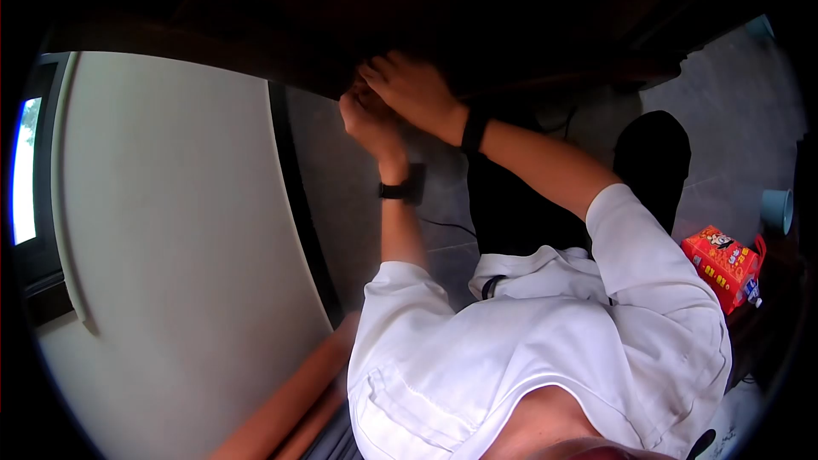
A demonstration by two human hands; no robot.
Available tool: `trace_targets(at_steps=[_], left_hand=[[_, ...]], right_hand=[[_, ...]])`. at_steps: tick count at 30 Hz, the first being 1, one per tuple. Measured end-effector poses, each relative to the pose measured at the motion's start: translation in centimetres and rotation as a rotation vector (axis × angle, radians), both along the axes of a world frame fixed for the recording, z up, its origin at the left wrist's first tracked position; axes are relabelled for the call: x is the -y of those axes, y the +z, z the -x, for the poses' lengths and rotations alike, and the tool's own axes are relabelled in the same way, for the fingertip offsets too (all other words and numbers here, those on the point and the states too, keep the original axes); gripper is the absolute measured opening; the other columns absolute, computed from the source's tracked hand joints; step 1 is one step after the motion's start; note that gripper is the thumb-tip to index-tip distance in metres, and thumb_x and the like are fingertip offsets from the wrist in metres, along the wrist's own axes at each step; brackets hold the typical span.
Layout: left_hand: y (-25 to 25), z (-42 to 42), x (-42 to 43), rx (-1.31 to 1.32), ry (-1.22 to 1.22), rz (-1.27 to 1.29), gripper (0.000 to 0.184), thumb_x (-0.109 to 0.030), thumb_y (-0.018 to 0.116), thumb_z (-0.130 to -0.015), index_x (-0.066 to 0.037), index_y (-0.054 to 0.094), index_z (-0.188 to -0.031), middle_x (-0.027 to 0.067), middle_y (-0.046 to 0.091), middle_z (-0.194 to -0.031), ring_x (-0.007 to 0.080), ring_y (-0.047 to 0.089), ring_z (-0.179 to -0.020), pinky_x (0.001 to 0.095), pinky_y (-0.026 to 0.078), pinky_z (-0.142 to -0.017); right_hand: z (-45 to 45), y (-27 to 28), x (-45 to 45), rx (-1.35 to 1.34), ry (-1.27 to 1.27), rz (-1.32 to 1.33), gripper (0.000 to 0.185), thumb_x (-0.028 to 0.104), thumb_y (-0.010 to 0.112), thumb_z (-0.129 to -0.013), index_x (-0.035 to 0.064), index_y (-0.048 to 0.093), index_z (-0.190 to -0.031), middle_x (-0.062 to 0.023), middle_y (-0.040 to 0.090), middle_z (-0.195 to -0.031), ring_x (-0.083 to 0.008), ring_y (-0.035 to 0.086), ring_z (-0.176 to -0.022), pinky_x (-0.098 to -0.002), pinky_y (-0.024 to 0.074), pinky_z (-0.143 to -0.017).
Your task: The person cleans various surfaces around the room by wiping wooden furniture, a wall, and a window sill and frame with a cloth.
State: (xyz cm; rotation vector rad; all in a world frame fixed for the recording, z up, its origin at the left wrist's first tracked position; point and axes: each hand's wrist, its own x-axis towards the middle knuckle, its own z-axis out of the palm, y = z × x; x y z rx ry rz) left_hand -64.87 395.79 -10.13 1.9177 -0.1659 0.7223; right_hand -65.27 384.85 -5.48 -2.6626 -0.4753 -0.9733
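Meeting by the dark furniture [221, 49] above grey floor [728, 111], left hand [368, 123] and right hand [412, 90] curl, their grip impossible to tell.

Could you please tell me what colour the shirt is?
The shirt is white, shown best in the head view.

A white-shirted person [545, 324] is holding left hand [371, 126] and right hand [416, 92] close together beside dark furniture [426, 8], at upper centre.
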Motion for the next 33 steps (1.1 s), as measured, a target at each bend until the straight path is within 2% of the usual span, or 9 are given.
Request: trace_targets(at_steps=[3,6,10,15,18,21,27,30,33], left_hand=[[-5.0,0.3,-0.5,-0.134,-0.017,-0.044,0.019,-0.002,0.064,-0.093,0.0,0.059,-0.111,0.0059,0.066,-0.097,0.0158,0.064,-0.085,0.0266,0.055,-0.075],[-6.9,1.0,0.4,-0.139,0.02,-0.082,0.019,-0.006,0.067,-0.085,-0.001,0.061,-0.102,0.0155,0.067,-0.097,0.0318,0.065,-0.086,0.0365,0.052,-0.074],[-7.9,1.0,1.0,-0.163,-0.072,0.196,0.019,-0.006,0.067,-0.085,-0.001,0.061,-0.102,0.0156,0.065,-0.098,0.0342,0.064,-0.089,0.0378,0.052,-0.076],[-5.3,2.2,2.3,-0.07,0.023,-0.163,0.019,-0.005,0.066,-0.084,-0.001,0.061,-0.102,0.0149,0.062,-0.1,0.0348,0.063,-0.089,0.0391,0.052,-0.075],[-5.0,3.1,4.0,-0.019,-0.033,-0.248,0.034,-0.01,0.07,-0.084,-0.004,0.063,-0.116,0.0127,0.062,-0.105,0.0336,0.063,-0.09,0.0387,0.053,-0.077],[-5.0,3.8,6.6,-0.201,-0.166,-0.223,0.036,-0.007,0.069,-0.08,-0.008,0.066,-0.116,0.0125,0.061,-0.105,0.0341,0.063,-0.092,0.0395,0.053,-0.075],[-3.5,4.2,8.6,-0.172,-0.145,-0.313,0.033,-0.004,0.065,-0.076,-0.009,0.067,-0.108,0.0132,0.061,-0.104,0.035,0.064,-0.086,0.042,0.054,-0.069],[-3.3,3.8,6.3,-0.145,-0.15,-0.328,0.038,-0.004,0.068,-0.073,-0.01,0.068,-0.11,0.0129,0.061,-0.104,0.0345,0.064,-0.086,0.0422,0.054,-0.069],[-3.6,3.2,4.0,-0.161,-0.123,-0.381,0.045,-0.006,0.071,-0.071,-0.013,0.068,-0.115,0.0115,0.061,-0.104,0.034,0.064,-0.089,0.0414,0.055,-0.073]], right_hand=[[0.6,-4.3,-0.2,-0.129,-0.056,0.024,0.038,0.02,0.064,-0.085,0.0098,0.064,-0.121,-0.0037,0.063,-0.115,-0.0211,0.061,-0.102,-0.0284,0.0548,-0.065],[1.1,-6.5,-0.4,-0.201,-0.097,0.008,0.041,0.019,0.064,-0.086,0.0099,0.062,-0.125,-0.0055,0.062,-0.117,-0.0226,0.061,-0.103,-0.0287,0.055,-0.066],[1.8,-6.4,0.2,-0.25,-0.066,-0.067,0.037,0.018,0.063,-0.087,0.0098,0.062,-0.123,-0.0069,0.061,-0.115,-0.0241,0.061,-0.103,-0.029,0.0553,-0.068],[2.3,-6.4,0.8,-0.253,-0.084,-0.233,0.033,0.014,0.059,-0.086,0.0117,0.064,-0.119,-0.0065,0.065,-0.114,-0.0241,0.065,-0.099,-0.0327,0.0566,-0.076],[4.0,-6.0,2.7,-0.363,-0.135,-0.401,0.031,0.01,0.06,-0.085,0.0119,0.067,-0.115,-0.0069,0.067,-0.116,-0.0262,0.068,-0.097,-0.0353,0.0573,-0.077],[5.1,-6.3,6.6,-0.45,-0.22,-0.421,0.03,0.007,0.065,-0.08,0.0116,0.07,-0.109,-0.0064,0.068,-0.116,-0.0282,0.069,-0.096,-0.0373,0.0579,-0.076],[5.5,-7.7,8.0,-0.41,-0.291,-0.421,0.031,0.007,0.07,-0.074,0.0073,0.071,-0.105,-0.0097,0.068,-0.115,-0.0316,0.068,-0.095,-0.0407,0.0577,-0.077],[5.2,-7.8,6.2,-0.448,-0.27,-0.456,0.019,0.012,0.059,-0.091,0.0066,0.069,-0.107,-0.0098,0.067,-0.111,-0.0275,0.067,-0.096,-0.0356,0.0575,-0.074],[4.4,-8.2,3.9,-0.35,-0.23,-0.389,0.021,0.011,0.06,-0.089,0.0046,0.067,-0.108,-0.0096,0.064,-0.111,-0.0261,0.065,-0.099,-0.0346,0.0574,-0.074]])
